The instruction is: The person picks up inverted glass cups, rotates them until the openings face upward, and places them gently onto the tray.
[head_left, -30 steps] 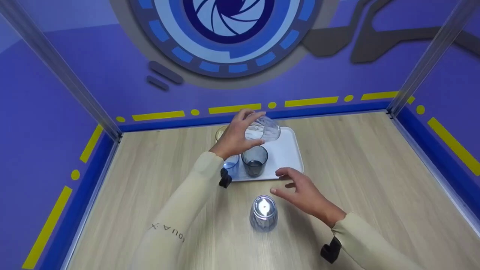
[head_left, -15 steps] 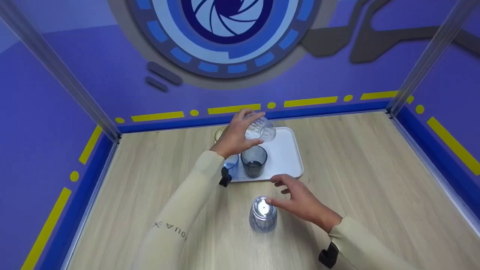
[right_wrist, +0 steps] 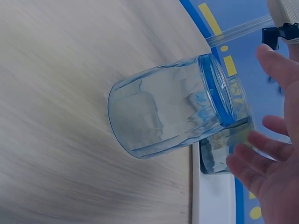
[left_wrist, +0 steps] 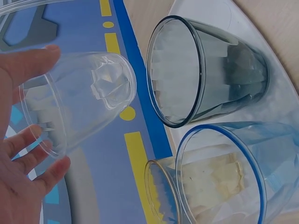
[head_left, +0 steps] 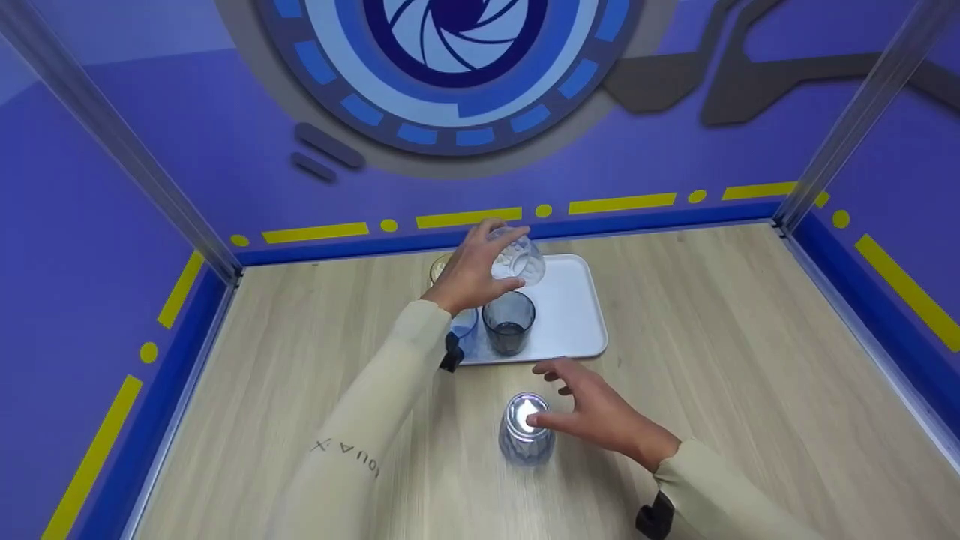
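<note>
My left hand (head_left: pixel 474 266) holds a clear glass (left_wrist: pixel 96 93) around its rim, thumb on one side and fingers on the other. The glass is close to upright over the back of the white tray (head_left: pixel 576 307), base downward. On the tray, a smoky grey glass (head_left: pixel 508 330) and a blue-rimmed glass (left_wrist: pixel 261 168) stand mouth up. Behind them is a yellowish glass (left_wrist: pixel 163 196), partly covered by my left hand in the head view. Fingers spread, my right hand (head_left: pixel 596 409) is beside an upside-down pale blue glass (right_wrist: pixel 163 107) on the table, its thumb overlapping the glass's base.
The tray's right half shows bare white surface. Wood-grain table (head_left: pixel 712 360) surrounds the tray on both sides and in front. A blue-purple printed back wall (head_left: pixel 390 195) rises close behind the tray, with side walls to left and right.
The clear glass in my left hand has swung from a strong tilt toward upright, its base moving left and down. My right hand has moved left and nearer to the upside-down glass.
</note>
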The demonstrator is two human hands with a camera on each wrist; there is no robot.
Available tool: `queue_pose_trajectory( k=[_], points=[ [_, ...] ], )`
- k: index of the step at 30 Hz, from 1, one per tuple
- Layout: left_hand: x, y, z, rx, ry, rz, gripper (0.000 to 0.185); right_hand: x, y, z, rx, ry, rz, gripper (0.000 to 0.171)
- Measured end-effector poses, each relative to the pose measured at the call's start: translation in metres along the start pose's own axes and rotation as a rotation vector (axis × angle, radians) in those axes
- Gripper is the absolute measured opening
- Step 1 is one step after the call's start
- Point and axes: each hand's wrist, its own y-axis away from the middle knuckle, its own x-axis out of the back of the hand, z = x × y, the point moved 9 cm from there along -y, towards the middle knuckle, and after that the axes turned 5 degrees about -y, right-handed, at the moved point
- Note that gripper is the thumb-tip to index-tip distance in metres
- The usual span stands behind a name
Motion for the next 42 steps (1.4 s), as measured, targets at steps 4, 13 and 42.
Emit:
queue_pose_trajectory(
  k=[4,13,42],
  points=[
    [-0.002,-0.002,-0.003,0.009,-0.017,-0.006,0.072,-0.004,0.001,-0.003,0.018,0.020,-0.030,0.070],
    [-0.007,-0.005,-0.009,0.025,-0.037,-0.019,0.073,-0.012,0.004,-0.008,0.094,0.071,-0.089,0.070],
    [-0.024,-0.013,-0.026,0.085,-0.094,-0.042,0.073,-0.031,0.004,-0.011,0.142,0.245,-0.162,0.068]
  ],
)
